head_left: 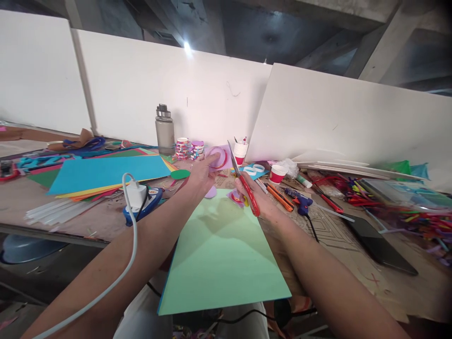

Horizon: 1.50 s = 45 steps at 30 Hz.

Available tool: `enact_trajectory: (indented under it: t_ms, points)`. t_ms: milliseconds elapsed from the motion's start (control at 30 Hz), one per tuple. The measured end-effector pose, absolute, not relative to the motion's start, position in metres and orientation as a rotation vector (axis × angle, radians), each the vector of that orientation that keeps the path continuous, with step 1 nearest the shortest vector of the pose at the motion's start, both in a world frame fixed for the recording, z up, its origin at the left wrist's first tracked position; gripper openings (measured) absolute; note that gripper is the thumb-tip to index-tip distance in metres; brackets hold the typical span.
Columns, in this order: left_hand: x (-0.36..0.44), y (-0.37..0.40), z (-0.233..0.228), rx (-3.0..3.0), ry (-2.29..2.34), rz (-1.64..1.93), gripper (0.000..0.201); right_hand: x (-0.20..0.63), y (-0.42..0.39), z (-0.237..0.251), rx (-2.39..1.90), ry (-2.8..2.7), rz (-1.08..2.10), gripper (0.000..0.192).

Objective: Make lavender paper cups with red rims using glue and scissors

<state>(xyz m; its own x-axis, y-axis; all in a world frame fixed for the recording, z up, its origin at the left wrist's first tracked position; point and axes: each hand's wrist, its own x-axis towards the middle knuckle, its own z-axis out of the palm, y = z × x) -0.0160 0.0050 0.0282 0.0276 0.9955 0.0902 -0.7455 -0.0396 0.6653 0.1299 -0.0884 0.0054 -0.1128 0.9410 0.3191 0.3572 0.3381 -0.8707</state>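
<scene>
My left hand [202, 178] pinches a small sheet of purple paper [228, 160], with the thumb over a round ring-shaped piece lying against it. Red-handled scissors [250, 194] are in my right hand [262, 203], the blades pointing up and away beside the purple sheet's right edge. Below both hands lies a large light green sheet [226, 259], its near end over my lap. A purple paper disc [211, 192] rests at its far edge. Close to my right hand is a small purple-and-red piece [235, 197], partly hidden by the fingers.
Coloured sheets [109, 172], a plug on a blue power strip [141, 207] and a bottle [165, 132] stand left. Rightward are paper cups [278, 175], an orange cutter [279, 197], a blue glue gun [302, 202] and a dark tablet-like slab [379, 245]. A white cable crosses my left forearm.
</scene>
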Motion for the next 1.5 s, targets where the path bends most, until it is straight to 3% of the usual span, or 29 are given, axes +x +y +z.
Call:
enact_trajectory:
  t_ms: [533, 867, 1500]
  points:
    - [-0.020, 0.009, 0.023, 0.826, 0.481, 1.459, 0.031, 0.124, -0.086, 0.011, -1.125, -1.499, 0.996, 0.061]
    - [-0.020, 0.005, 0.030, 0.838, 0.482, 1.430, 0.024, 0.127, -0.083, 0.007, -1.149, -1.415, 1.080, 0.057]
    - [-0.022, 0.007, 0.030, 0.898, 0.473, 1.397, 0.027, 0.130, -0.087, 0.009, -1.197, -1.573, 0.890, 0.052]
